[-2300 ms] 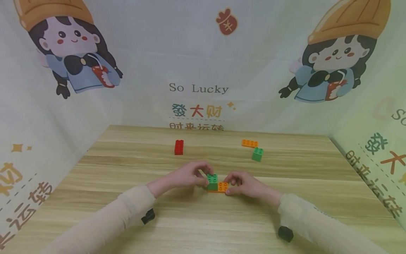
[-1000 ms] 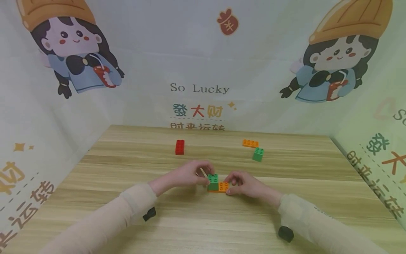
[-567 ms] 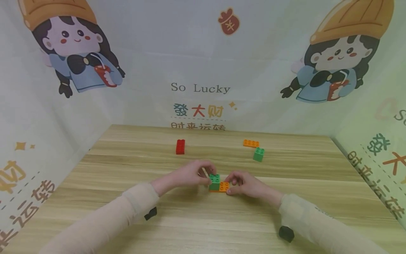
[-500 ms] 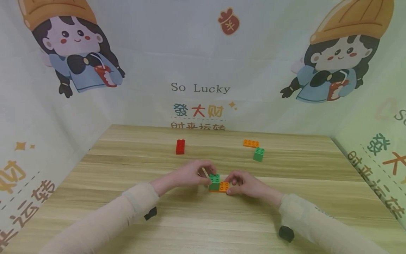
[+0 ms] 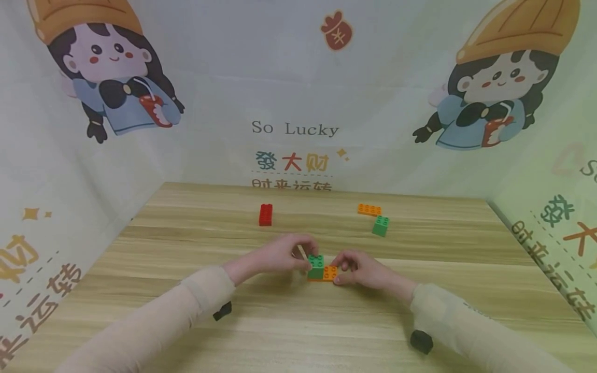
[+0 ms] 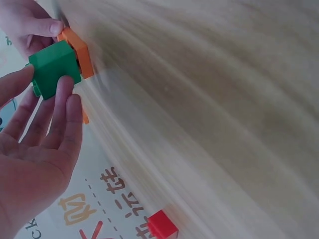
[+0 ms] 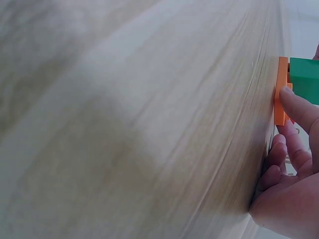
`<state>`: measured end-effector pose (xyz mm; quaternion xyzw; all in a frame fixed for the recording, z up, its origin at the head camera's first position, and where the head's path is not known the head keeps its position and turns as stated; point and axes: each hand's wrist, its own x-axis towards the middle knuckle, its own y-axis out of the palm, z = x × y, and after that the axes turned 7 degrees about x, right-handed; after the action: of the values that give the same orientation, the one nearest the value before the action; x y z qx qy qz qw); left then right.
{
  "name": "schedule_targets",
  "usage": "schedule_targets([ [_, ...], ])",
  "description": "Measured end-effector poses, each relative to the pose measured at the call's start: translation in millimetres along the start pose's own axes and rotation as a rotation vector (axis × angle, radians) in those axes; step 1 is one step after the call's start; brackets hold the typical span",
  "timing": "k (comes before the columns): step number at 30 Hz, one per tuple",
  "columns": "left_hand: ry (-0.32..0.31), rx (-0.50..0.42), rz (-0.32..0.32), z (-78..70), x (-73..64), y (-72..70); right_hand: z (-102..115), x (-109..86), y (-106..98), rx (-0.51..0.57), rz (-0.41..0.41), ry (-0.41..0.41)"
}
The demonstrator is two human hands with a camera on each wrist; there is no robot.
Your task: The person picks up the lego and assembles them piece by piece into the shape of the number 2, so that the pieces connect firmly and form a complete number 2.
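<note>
My left hand (image 5: 284, 255) pinches a green 2x2 toy building brick (image 5: 315, 269) between thumb and fingers. The brick sits over the left half of a flat orange building brick (image 5: 330, 272), whose right-hand studs stay bare. In the left wrist view a thin dark gap shows between the green brick (image 6: 55, 67) and the orange one (image 6: 83, 55). My right hand (image 5: 366, 272) grips the right end of the orange brick, thumb at its near side, seen in the right wrist view on the orange brick's edge (image 7: 280, 107). The other fingers curl low by the tabletop.
Farther back on the wooden table (image 5: 186, 217) lies a red brick (image 5: 266, 215), left of centre. At the back right, another flat orange brick (image 5: 369, 209) lies close to a second green brick (image 5: 380, 226). A printed cloth (image 5: 298, 93) hangs behind and beside the table.
Both hands keep their holds on the green and orange bricks. The whole head view shifts slightly, and the green brick stays over the orange one's left half.
</note>
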<state>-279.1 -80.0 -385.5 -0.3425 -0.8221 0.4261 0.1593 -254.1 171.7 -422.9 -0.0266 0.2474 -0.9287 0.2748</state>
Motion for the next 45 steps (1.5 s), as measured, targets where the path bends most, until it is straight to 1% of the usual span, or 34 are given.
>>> schedule_targets([
  [7, -0.012, 0.008, 0.048, -3.7, 4.0, -4.3, -1.2, 1.0, -0.7, -0.009, 0.0, -0.011],
  [12, -0.012, 0.027, 0.059, -5.7, 4.7, -5.9, -1.3, 1.1, -0.1, -0.006, 0.002, -0.013],
  [16, -0.032, 0.038, 0.058, -8.9, 3.4, -6.8, -0.9, 0.8, 0.5, -0.003, 0.001, -0.006],
  [19, -0.042, 0.046, 0.055, -8.4, 3.9, -5.6, -1.6, 1.2, 0.8, -0.003, -0.005, 0.001],
  [27, -0.048, 0.068, 0.035, -6.5, 4.0, -1.3, -1.1, 2.8, 0.2, 0.003, -0.008, 0.02],
  [30, -0.057, 0.071, 0.034, -6.9, 3.0, -1.8, 0.2, 3.1, 0.1, 0.011, -0.007, 0.012],
  [37, -0.055, 0.09, 0.031, -7.8, 1.5, -4.8, 2.1, 3.4, 0.2, 0.001, -0.008, -0.011],
  [45, -0.06, 0.112, 0.001, -8.2, -0.4, -1.3, 3.6, 1.1, 0.0, -0.005, -0.006, -0.011],
])
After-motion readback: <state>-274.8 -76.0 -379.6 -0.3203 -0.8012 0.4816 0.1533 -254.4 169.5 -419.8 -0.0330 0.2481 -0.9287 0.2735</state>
